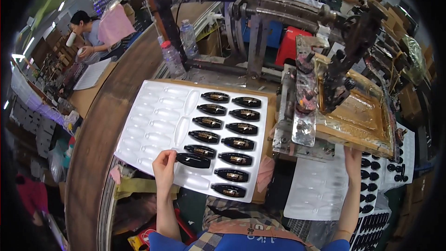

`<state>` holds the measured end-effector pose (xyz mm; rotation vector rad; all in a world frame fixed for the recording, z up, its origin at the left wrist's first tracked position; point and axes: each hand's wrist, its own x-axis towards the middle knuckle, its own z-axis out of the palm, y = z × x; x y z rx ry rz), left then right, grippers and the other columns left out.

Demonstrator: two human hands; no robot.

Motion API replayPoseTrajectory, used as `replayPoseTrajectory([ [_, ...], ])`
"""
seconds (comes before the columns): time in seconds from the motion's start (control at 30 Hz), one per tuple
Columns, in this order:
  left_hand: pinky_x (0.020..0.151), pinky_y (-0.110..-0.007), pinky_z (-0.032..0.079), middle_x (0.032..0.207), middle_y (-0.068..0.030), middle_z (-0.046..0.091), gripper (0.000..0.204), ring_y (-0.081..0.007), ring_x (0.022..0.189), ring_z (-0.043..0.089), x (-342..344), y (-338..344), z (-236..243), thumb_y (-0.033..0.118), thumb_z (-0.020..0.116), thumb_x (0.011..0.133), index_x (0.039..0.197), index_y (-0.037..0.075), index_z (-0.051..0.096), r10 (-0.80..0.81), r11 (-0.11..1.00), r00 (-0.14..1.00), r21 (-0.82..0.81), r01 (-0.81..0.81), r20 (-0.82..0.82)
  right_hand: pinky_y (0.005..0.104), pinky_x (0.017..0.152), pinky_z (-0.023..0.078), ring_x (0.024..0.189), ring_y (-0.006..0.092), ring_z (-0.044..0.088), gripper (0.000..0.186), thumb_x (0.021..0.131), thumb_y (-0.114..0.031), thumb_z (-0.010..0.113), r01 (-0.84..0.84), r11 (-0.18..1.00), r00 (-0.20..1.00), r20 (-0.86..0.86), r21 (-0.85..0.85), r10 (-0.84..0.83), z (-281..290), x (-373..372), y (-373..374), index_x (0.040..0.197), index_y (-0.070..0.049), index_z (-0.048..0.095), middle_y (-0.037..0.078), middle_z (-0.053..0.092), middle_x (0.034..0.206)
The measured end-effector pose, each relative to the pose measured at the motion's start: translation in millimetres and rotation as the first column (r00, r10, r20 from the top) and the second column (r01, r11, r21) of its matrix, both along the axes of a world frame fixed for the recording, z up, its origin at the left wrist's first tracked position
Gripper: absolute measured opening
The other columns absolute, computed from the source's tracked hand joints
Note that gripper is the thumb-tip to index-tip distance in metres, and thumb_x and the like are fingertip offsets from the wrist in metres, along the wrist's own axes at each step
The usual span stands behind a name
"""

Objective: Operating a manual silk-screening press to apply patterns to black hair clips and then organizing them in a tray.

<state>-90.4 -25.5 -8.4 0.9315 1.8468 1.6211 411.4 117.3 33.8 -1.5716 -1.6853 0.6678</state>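
the left hand (pixel 165 165) has its fingers pressed together at the narrow end of a glossy black container (pixel 194 160), pinching it above the near part of a white molded tray (pixel 153 97); this container shows no gold print on its upward face, and it lies just beside the last of the gold-printed containers (pixel 235 158) in the shorter column; a longer column runs along the tray's right side, while the pale pockets to the left are bare; the tray rests over brown cardboard (pixel 271 144), right of a long brown counter (pixel 109 107).

the right hand (pixel 351 154) reaches up to the near edge of a wooden frame (pixel 388 121) on a stained metal machine (pixel 304 107); its fingers are mostly hidden there, so i cannot tell whether they are spread or gripping; below is a second white tray (pixel 316 190), with small black pieces (pixel 370 176) to its right; a red-capped clear bottle (pixel 173 62) stands beyond the first tray.
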Motion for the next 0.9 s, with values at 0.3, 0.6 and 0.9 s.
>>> replayPoseTrajectory([
  [0.3, 0.045, -0.022, 0.034, 0.051, -0.0003, 0.048, 0.028, -0.0054, 0.049, 0.043, -8, -11, -30, 0.019, 0.056, 0.083, 0.068, -0.004, 0.056, 0.045, 0.969, 0.996, -0.238, -0.061, -0.072, 0.0405, 0.083, 0.04, 0.098, 0.0386, 0.049, 0.038, 0.084, -0.027, 0.048, 0.245, 0.967, 0.697, 0.682, 0.066, -0.223, -71, 108, 41, 0.102, 0.006, 0.053, 0.025, 0.053, 0.104],
  [0.6, 0.052, -0.041, 0.039, 0.057, -0.0188, 0.053, 0.04, -0.0366, 0.054, 0.052, -1, -3, -30, 0.033, 0.059, 0.078, 0.061, -0.003, 0.053, -0.081, 0.877, 0.747, -0.404, -0.261, -0.66, 0.0403, 0.08, 0.04, 0.094, 0.0361, 0.049, 0.04, 0.076, -0.016, 0.056, 0.291, 0.95, 0.67, 0.684, 0.116, -0.289, -53, 94, 33, 0.112, -0.001, 0.045, 0.02, 0.051, 0.101],
  [0.9, 0.065, -0.032, 0.046, 0.085, -0.0148, 0.059, 0.015, -0.0257, 0.076, 0.057, 105, 116, 70, 0.006, 0.059, 0.075, 0.09, 0.002, 0.057, -0.2, 0.877, 0.735, 0.216, 0.429, -0.648, 0.0273, 0.09, 0.033, 0.104, 0.0192, 0.046, 0.03, 0.084, -0.007, 0.044, 0.16, 0.983, 0.987, -0.017, 0.084, -0.159, -14, 77, -7, 0.113, 0.003, 0.045, 0.013, 0.049, 0.112],
])
